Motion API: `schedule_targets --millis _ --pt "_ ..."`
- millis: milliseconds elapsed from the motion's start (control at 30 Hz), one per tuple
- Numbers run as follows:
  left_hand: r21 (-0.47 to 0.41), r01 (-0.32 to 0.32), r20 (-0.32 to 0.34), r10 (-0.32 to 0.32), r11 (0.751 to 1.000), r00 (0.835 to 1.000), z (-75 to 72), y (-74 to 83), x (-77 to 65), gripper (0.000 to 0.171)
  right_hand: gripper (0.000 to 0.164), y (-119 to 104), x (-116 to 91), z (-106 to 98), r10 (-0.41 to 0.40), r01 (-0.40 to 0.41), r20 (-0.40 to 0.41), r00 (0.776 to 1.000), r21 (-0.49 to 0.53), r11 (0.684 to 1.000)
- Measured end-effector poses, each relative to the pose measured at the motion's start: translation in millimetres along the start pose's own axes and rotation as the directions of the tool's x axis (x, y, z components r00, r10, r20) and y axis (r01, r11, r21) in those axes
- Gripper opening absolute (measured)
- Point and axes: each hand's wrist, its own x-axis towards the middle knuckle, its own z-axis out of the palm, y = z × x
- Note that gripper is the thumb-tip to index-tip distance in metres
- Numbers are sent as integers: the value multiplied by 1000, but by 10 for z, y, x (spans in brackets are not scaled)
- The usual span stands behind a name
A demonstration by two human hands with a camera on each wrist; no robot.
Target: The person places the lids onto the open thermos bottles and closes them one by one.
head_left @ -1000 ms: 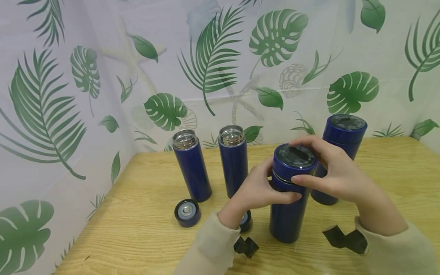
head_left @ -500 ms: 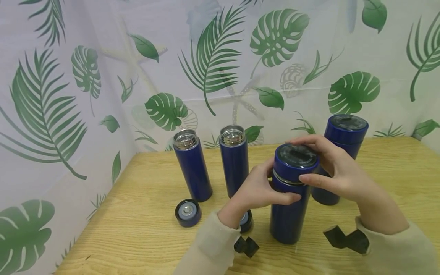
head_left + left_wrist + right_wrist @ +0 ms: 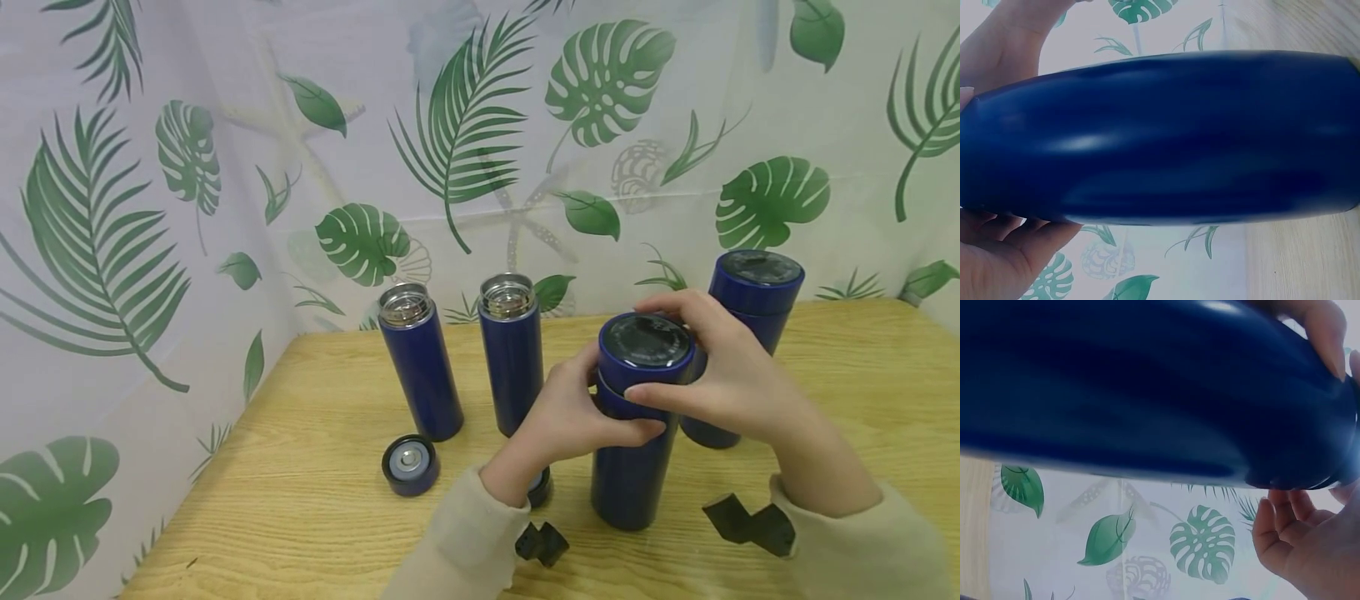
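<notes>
My left hand (image 3: 572,414) grips the upright front bottle (image 3: 632,483) on the desk (image 3: 300,525); my right hand (image 3: 726,373) clasps its lid (image 3: 647,342), seated on top. I judge it about halfway: left bottle (image 3: 423,375) and middle bottle (image 3: 513,367) uncapped, rear bottle (image 3: 759,302) capped, this one in progress.

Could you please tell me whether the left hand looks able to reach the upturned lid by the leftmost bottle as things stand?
Probably not just yet: the left hand grips another bottle. Once freed, likely yes, since nothing covers the upturned lid.
</notes>
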Motion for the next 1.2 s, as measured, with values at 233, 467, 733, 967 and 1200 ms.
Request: schedule_targets --millis 233,467,733,967,1200 --pt "-48 10 9 -10 999 1000 2 2 3 63 67 100 12 -45 -199 162 89 976 317 935" --pt "-53 8 1 -8 999 1000 15 1 1 66 65 115 16 -42 -216 160 82 973 432 887" --pt "5 26 -53 -26 1000 998 51 28 -3 67 66 43 4 -29 -80 80 7 997 23 997" --pt "-37 40 -61 -42 999 997 55 11 2 71 61 92 2 -52 -125 116 29 992 208 971" --pt "-38 49 -79 -51 998 996 66 6 5 70 53 110 16 -55 -180 169 24 983 240 956"
